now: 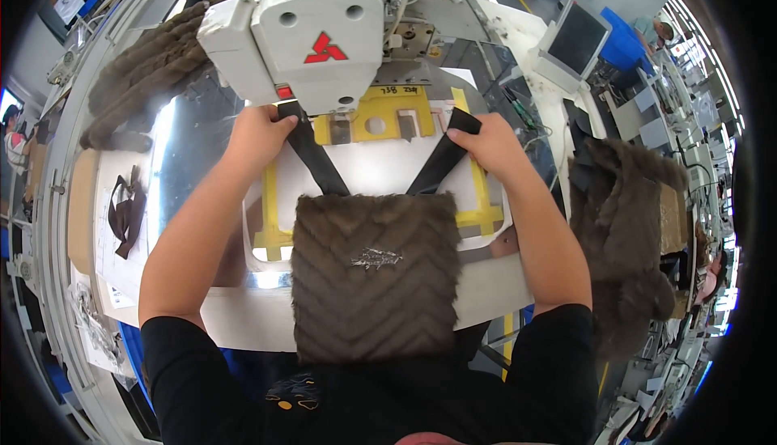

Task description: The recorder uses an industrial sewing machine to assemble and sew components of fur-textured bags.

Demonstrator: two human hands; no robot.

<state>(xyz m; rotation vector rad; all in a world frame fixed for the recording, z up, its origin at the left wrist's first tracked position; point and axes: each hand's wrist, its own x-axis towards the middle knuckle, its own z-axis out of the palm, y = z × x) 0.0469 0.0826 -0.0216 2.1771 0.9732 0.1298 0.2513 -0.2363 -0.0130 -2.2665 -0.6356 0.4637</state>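
A brown fur panel (376, 307) with a chevron pattern and a small silvery patch of threads hangs over the near edge of the work surface. Two dark straps spread from its top edge in a V. My left hand (261, 136) is closed on the end of the left strap (317, 163), close under the machine head. The end of the right strap (437, 163) is pinched in my right hand (492, 146). Behind the panel lies a pale template with yellow tape (271, 202) along its edges. The white sewing machine head (320, 12) stands just beyond my hands.
Dark brown fur strips (150, 69) lie at the far left, with a small dark strap piece (127, 212) nearer. More brown fur (627, 202) is piled on the right. A monitor (575, 44) stands at the back right. People are at work farther off on both sides.
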